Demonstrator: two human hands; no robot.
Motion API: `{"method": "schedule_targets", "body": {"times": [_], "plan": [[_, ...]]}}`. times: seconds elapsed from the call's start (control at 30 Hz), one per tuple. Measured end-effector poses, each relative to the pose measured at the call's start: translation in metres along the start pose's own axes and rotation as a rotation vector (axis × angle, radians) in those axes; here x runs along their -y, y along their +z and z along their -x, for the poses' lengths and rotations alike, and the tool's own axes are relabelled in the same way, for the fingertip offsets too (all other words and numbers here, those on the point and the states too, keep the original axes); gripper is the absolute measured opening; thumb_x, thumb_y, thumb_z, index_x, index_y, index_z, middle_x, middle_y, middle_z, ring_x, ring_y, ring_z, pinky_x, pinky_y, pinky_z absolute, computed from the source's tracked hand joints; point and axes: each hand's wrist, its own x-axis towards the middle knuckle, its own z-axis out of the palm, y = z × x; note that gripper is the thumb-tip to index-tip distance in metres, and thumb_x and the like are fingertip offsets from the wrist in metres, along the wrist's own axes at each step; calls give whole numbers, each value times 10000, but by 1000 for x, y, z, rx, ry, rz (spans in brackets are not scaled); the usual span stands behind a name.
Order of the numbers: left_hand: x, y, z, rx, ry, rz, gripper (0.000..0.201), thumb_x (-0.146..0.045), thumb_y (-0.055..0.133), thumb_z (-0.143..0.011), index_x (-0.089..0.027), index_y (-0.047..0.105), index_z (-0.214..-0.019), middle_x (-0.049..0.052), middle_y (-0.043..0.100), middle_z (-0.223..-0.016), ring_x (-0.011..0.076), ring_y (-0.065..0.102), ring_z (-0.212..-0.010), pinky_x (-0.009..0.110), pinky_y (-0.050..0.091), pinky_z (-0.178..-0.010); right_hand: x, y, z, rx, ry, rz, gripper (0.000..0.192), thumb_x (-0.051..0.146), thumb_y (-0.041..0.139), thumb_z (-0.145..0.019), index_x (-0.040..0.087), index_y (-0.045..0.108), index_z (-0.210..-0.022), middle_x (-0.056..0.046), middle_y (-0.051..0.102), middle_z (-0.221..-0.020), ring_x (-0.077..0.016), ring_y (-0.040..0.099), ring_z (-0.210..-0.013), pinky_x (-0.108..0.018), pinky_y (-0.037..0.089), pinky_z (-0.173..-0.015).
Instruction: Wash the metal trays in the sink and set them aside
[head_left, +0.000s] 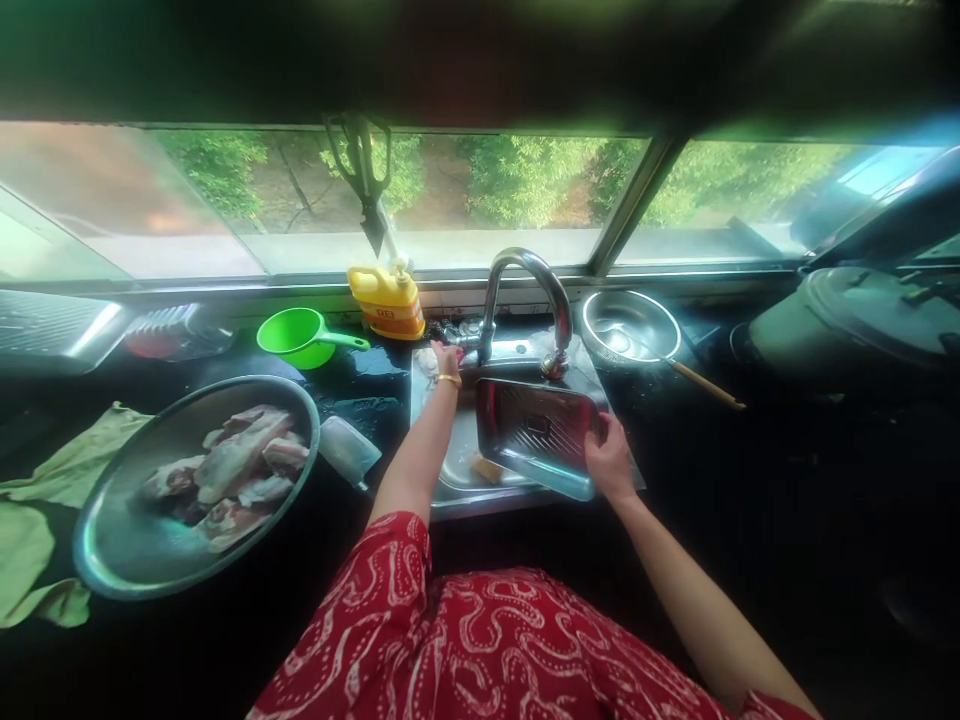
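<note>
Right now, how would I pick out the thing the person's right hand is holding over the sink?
Find the curved steel tap below the window; the steel sink sits under it. Over the basin, the right hand grips the edge of a shiny rectangular metal tray, tilted, with a ribbed bottom. Unlike the big round steel bowl of raw meat and the round strainer, it has straight sides and corners.

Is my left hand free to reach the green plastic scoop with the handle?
Probably yes: the left hand rests at the tap base, holding nothing visible, and the green plastic scoop sits unobstructed on the counter to its left.
</note>
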Motion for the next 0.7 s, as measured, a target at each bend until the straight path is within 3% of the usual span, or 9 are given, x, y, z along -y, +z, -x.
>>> {"method": "schedule_targets", "body": {"times": [0.13, 0.23, 0.33, 0.4, 0.53, 0.7], "plan": [[-20, 17, -8, 125, 26, -64, 762, -6, 500, -677, -212, 406, -1405, 80, 571, -1237, 189, 567, -1126, 278, 482, -903, -1, 2, 13, -25, -118, 59, 288, 326, 496, -793, 194, 569, -1038, -112, 613, -996, -255, 572, -987, -443, 458, -924], [-13, 19, 18, 160, 143, -244, 710, 61, 580, -596, -178, 538, -1264, 90, 554, -1294, 236, 455, -1285, 309, 404, -1022, -1, 4, 17, -37, -186, 105, 267, 338, 492, -825, 187, 592, -1021, -111, 602, -958, -252, 574, -957, -437, 473, -893], [-5, 0, 64, 243, 280, -387, 587, 73, 665, -570, -176, 619, -1100, 92, 522, -1351, 281, 275, -1418, 356, 300, -1122, -2, 7, 20, -58, -217, 145, 275, 358, 485, -854, 178, 619, -1013, -120, 592, -962, -250, 577, -954, -428, 477, -893], [-1, -20, 100, 259, 300, -403, 431, 28, 691, -625, -185, 641, -997, 92, 523, -1345, 297, 242, -1432, 388, 291, -1135, -3, 9, 22, -57, -220, 178, 280, 385, 494, -863, 186, 637, -999, -123, 585, -979, -249, 577, -961, -424, 473, -908], [9, -58, 165, 126, 231, -334, 148, -88, 671, -756, -195, 625, -847, 108, 584, -1174, 304, 331, -1375, 402, 341, -1116, -1, 9, 25, -35, -207, 218, 310, 463, 536, -842, 207, 672, -956, -128, 565, -1009, -271, 560, -1006, -430, 462, -928], [42, -78, 221, 4, 237, -282, 352, -89, 736, -699, -246, 590, -979, 66, 537, -1235, 257, 329, -1375, 322, 339, -1113, -11, -4, 39, 68, -289, 157, 297, 469, 575, -815, 235, 689, -958, -121, 558, -1056, -286, 563, -1034, -444, 464, -937]]}}
